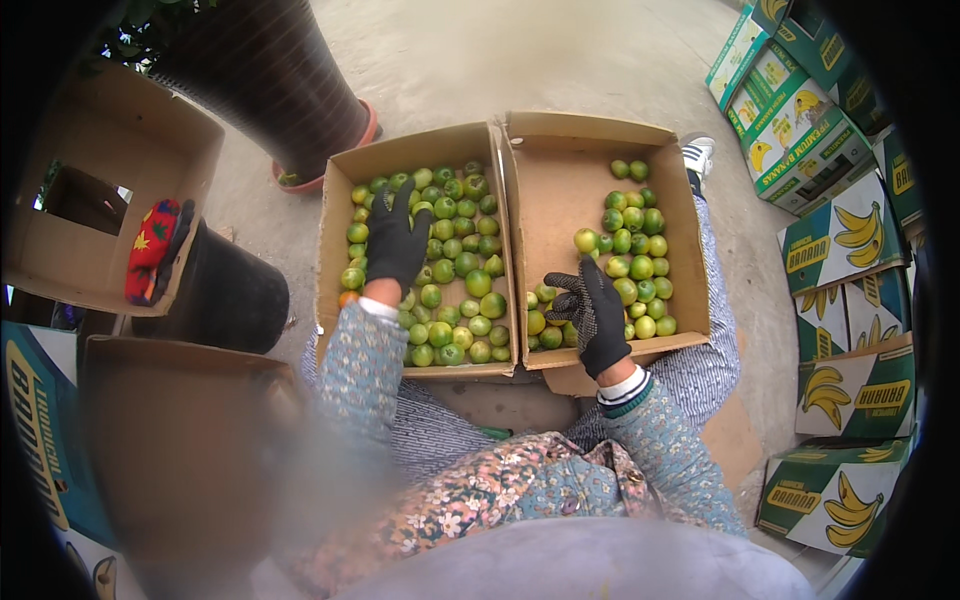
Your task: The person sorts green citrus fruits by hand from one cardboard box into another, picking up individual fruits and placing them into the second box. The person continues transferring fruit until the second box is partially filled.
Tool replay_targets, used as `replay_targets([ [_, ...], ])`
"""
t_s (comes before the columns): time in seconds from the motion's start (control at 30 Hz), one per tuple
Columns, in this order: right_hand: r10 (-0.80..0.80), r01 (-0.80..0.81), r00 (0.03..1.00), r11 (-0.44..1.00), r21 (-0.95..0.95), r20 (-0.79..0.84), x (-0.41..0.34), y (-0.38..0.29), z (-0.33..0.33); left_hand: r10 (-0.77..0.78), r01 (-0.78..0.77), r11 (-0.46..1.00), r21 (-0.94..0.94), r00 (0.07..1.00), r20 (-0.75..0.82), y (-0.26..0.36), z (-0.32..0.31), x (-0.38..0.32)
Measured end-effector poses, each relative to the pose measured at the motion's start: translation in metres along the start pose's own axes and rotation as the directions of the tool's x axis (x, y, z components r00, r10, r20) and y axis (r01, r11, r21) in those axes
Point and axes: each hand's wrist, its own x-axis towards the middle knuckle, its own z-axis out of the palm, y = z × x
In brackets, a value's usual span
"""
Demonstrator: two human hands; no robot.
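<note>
Two shallow cardboard boxes stand side by side before me. Small round green citrus fruits cover most of the left box. My left hand, in a black knit glove, rests on them with fingers spread; whether a fruit is under its palm is hidden. In the right box, green and yellowish fruits lie along the right side and near edge, with bare cardboard at the left. My right hand, in a black glove with a dotted palm, hovers over the near fruits, fingers apart, holding nothing visible.
Stacked banana cartons line the right side. At the left are a tilted cardboard box with a red patterned cloth item, a black bucket and another cardboard box. A large dark planter stands at the upper left.
</note>
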Motion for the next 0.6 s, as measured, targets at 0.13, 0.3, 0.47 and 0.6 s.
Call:
replay_targets([
  [0.13,-0.047,0.048,0.999,0.996,-0.081,0.023,-0.002,0.001,0.002,-0.43,0.243,0.854,0.46,0.828,0.361,-0.059,0.001,0.029],
  [0.3,0.012,0.016,0.992,0.976,-0.218,0.127,-0.007,-0.007,0.01,-0.409,0.397,0.912,0.102,0.859,0.309,-0.056,-0.005,0.024],
  [0.47,-0.229,0.415,0.882,0.791,-0.449,0.411,-0.013,-0.012,0.019,-0.144,0.472,0.625,-0.622,0.853,0.502,0.039,-0.04,-0.027],
  [0.6,-0.341,0.682,0.724,0.48,-0.552,0.599,-0.017,-0.01,0.02,0.09,0.343,0.679,-0.649,0.838,0.538,0.116,-0.045,-0.065],
])
